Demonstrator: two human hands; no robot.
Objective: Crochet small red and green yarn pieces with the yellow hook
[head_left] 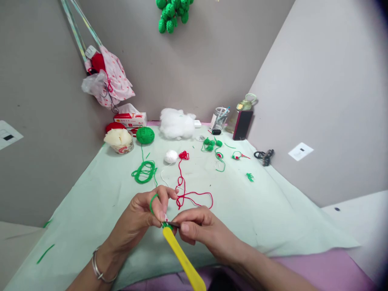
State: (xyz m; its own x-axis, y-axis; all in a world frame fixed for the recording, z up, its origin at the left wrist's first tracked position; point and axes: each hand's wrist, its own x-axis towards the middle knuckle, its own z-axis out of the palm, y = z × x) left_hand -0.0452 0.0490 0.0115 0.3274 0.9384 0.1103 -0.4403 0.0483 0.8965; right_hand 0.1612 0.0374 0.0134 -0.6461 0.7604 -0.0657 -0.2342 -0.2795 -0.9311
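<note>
Near the front middle of the table, my left hand (144,210) is closed in a pinch on a small crochet piece (166,226) with green, white and a little red in it. Green yarn (153,202) wraps over a finger of that hand. My right hand (201,228) is closed around a slim dark crochet hook (173,224), whose tip meets the piece. A long yellow strip (184,258) runs from just under the piece towards me; what it belongs to is unclear. Red yarn (194,196) lies loose just beyond my hands.
A green yarn ball (145,135), a white ball (170,157) and white stuffing (177,123) lie further back. Small green crochet pieces (209,144) are right of them. Along the right back stand a jar (218,119), a bottle (238,117) and a phone (243,125).
</note>
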